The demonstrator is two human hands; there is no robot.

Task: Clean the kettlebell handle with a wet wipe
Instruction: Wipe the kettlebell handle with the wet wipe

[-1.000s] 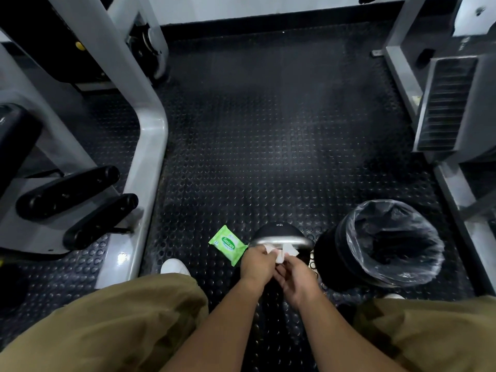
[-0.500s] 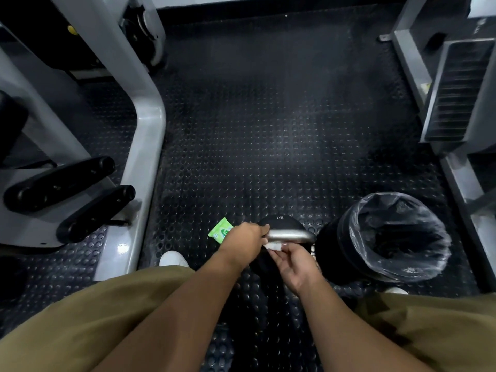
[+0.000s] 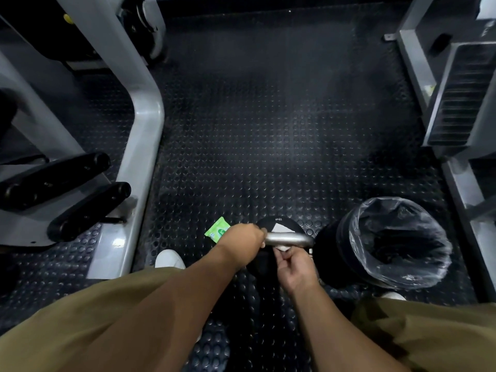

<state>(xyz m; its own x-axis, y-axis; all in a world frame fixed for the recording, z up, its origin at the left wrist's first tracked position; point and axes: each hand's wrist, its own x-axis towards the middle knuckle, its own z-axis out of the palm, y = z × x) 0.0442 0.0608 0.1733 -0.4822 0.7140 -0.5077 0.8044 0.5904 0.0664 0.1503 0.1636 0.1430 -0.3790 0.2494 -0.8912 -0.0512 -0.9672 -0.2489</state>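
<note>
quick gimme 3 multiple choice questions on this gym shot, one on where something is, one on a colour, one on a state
1. Where does the wipe packet lie?
A) in the bin
B) on the floor, left of the kettlebell
C) on the machine pad

2. What colour is the kettlebell handle?
A) silver
B) red
C) yellow

3. What state is the wet wipe in?
A) sealed in its packet
B) dropped in the bin
C) looped round the handle

Answers:
1 B, the packet lies flat on the studded floor by the kettlebell's left side.
2 A, the bar shines as bare metal.
3 C, white shows both above and below the bar.
</note>
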